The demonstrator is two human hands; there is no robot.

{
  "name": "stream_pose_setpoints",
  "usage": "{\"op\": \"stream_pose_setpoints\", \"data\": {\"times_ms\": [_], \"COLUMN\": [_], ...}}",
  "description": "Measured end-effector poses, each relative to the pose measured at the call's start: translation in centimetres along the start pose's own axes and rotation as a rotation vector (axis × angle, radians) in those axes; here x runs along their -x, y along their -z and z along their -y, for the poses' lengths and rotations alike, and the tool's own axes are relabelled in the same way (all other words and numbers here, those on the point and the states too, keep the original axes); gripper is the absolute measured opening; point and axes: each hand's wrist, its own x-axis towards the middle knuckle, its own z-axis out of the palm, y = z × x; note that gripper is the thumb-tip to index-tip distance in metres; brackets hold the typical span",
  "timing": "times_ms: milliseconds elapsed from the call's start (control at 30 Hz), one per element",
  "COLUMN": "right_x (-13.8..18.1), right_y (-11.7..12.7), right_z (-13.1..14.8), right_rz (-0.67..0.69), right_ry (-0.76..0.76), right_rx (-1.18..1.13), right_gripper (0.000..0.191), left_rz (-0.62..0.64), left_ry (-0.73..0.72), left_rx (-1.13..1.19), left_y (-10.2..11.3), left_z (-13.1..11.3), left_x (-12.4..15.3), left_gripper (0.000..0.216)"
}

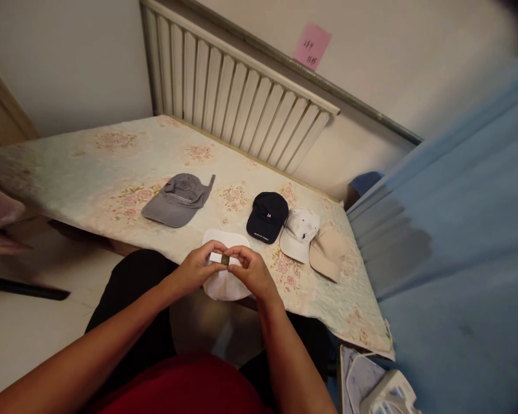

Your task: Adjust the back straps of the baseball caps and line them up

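Observation:
A white cap (225, 286) is in front of me at the near edge of the table, its back strap facing me. My left hand (197, 265) pinches the left part of that strap between thumb and fingers. On the other side, my right hand (252, 273) is closed on the strap beside a small brass-coloured buckle (225, 260). Just beyond my hands lie a navy cap (267, 217), a white cap with a small dark emblem (301, 233) and a beige cap (328, 250) in a row. Farther left is a grey cap (176, 201) with its strap end sticking out.
A floral cloth (198, 152) covers the table, which meets a radiator (242, 95) at the back. A blue curtain (453, 241) hangs on the right. Low at right sits a white and blue appliance (392, 391). At the left edge another person's hand (2, 244) shows.

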Motion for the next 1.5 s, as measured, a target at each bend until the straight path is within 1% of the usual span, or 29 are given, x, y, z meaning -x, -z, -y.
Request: {"op": "stream_pose_setpoints", "data": {"times_ms": [100,167,233,267,400,467,533,567,633,767,833,867,967,1067,1133,1200,1300,1400,1500], "right_x": [0.5,0.7,0.7,0.6,0.5,0.5,0.6,0.7,0.8,1.0,1.1,1.1,1.2,1.3,1.3,1.3,1.3,1.5,1.9], "right_y": [-0.1,-0.1,0.2,0.4,1.3,1.6,1.7,1.7,1.7,1.6,1.4,1.3,1.2,1.4,1.8,2.0,2.1,2.1,2.6], "right_z": [0.3,0.2,-0.2,-0.4,-1.6,-1.9,-2.0,-1.8,-1.5,-0.6,-0.3,-0.3,-0.3,-0.4,-0.5,-0.7,-0.8,-0.9,-0.9], "right_rz": [-0.037,-0.07,-0.106,-0.118,-0.163,-0.184,-0.185,-0.18,-0.18,-0.195,-0.184,-0.176,-0.156,-0.147,-0.154,-0.163,-0.152,-0.105,-0.019], "right_ry": [0.11,0.147,0.144,0.129,0.048,0.024,0.02,0.027,0.06,0.154,0.185,0.196,0.223,0.232,0.228,0.225,0.214,0.165,0.058], "right_rx": [0.305,0.407,0.41,0.392,0.274,0.241,0.248,0.268,0.33,0.483,0.537,0.554,0.58,0.602,0.614,0.619,0.628,0.617,0.558], "right_gripper": [0.026,0.024,0.021,0.02,0.02,0.021,0.021,0.021,0.019,0.02,0.02,0.021,0.021,0.022,0.022,0.024,0.023,0.019,0.024], "left_rz": [0.121,0.178,0.212,0.224,0.232,0.264,0.303,0.3,0.259,0.13,0.101,0.106,0.147,0.166,0.187,0.234,0.33,0.4,0.427], "left_ry": [0.012,-0.016,-0.03,-0.015,0.14,0.186,0.193,0.189,0.18,0.135,0.097,0.079,0.057,0.091,0.117,0.126,0.117,0.117,0.129], "left_rx": [0.046,0.025,-0.01,-0.015,0.054,0.105,0.128,0.131,0.128,0.078,0.017,-0.014,-0.1,-0.143,-0.129,-0.135,-0.231,-0.294,-0.242], "left_y": [0.5,1.0,1.7,2.0,3.2,3.3,3.2,3.1,2.9,2.1,1.5,1.2,0.4,0.1,0.5,1.0,1.8,2.3,3.0], "left_z": [-0.4,-0.7,-0.9,-1.0,-0.7,-0.3,0.1,0.2,0.2,-0.6,-1.1,-1.2,-1.4,-1.3,-1.1,-0.9,-0.7,-0.5,0.1], "left_x": [-0.3,-0.5,-0.9,-1.1,-1.8,-1.9,-2.0,-2.0,-1.9,-1.8,-1.8,-1.8,-1.8,-1.9,-1.9,-2.0,-2.1,-2.2,-2.1], "left_gripper": [0.027,0.027,0.025,0.024,0.025,0.024,0.024,0.023,0.022,0.024,0.027,0.028,0.026,0.024,0.023,0.022,0.021,0.021,0.021]}}
